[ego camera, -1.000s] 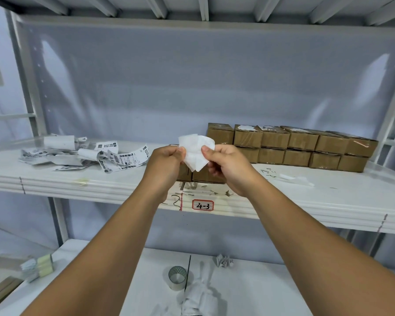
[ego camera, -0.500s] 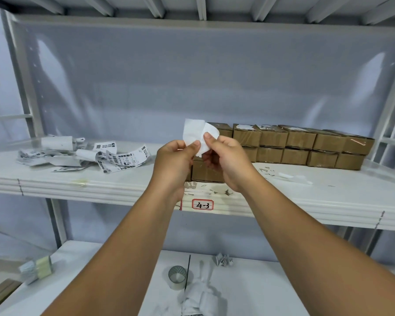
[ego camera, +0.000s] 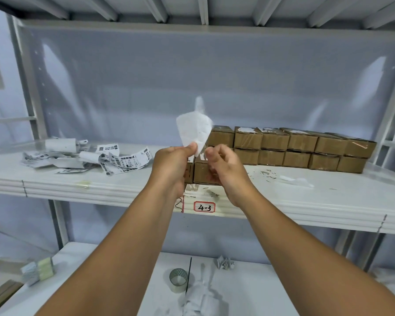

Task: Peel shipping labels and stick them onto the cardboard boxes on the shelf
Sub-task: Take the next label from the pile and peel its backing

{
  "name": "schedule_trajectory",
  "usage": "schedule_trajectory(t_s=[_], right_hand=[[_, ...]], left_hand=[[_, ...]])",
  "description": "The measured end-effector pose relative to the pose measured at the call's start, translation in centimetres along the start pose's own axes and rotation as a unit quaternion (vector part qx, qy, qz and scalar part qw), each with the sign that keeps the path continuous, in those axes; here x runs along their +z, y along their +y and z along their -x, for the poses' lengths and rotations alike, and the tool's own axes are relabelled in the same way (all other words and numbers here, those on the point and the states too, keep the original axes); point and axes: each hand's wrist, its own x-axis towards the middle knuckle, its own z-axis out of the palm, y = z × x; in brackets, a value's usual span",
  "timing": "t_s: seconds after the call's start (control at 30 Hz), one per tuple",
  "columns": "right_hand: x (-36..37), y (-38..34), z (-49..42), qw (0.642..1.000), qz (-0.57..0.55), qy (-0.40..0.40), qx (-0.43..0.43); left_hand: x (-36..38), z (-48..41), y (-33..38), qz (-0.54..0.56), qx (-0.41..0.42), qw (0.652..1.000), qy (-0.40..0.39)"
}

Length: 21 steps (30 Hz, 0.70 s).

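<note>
Shipping label, seen blank side on from the head camera, stands up in the air in front of the shelf, above the near end of the cardboard boxes; it is white and bent, and a thin blurred strip rises from its top edge. Left hand pinches its lower corner between thumb and forefinger. Right hand is just beside that corner with its fingers curled and thumb raised, and whether it pinches an edge of the paper cannot be told. Behind both hands a single box sits forward of the others, which run to the right in two layers against the back panel. Loose printed labels lie in a curled heap on the left of the shelf, well apart from the boxes, and white scraps lie on the right in front of the row. On the shelf's front edge is a tag reading 4-3. Lower shelf carries a tape roll near crumpled paper
</note>
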Motion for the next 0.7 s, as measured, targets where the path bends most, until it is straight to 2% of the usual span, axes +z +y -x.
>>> schedule_trajectory(t_s=[0.17,0.33,0.5,0.7], right_hand=[[0.3,-0.1,-0.2,0.999,0.029,0.022,-0.006],[1.0,-0.4,-0.4,0.999,0.045,-0.026,0.001],[1.3,-0.2,-0.5,0.992,0.123,-0.003,-0.041],[0.8,-0.2,-0.8,0.997,-0.008,-0.065,0.028]], left_hand=[[-0.4,-0.3,-0.8,0.002,-0.03,0.999,0.011],[-0.5,-0.4,-0.8,0.059,-0.137,0.988,-0.046],[-0.3,-0.3,-0.6,0.029,-0.126,0.989,-0.065],[-1.4,-0.9,-0.7,0.027,-0.161,0.981,-0.106]])
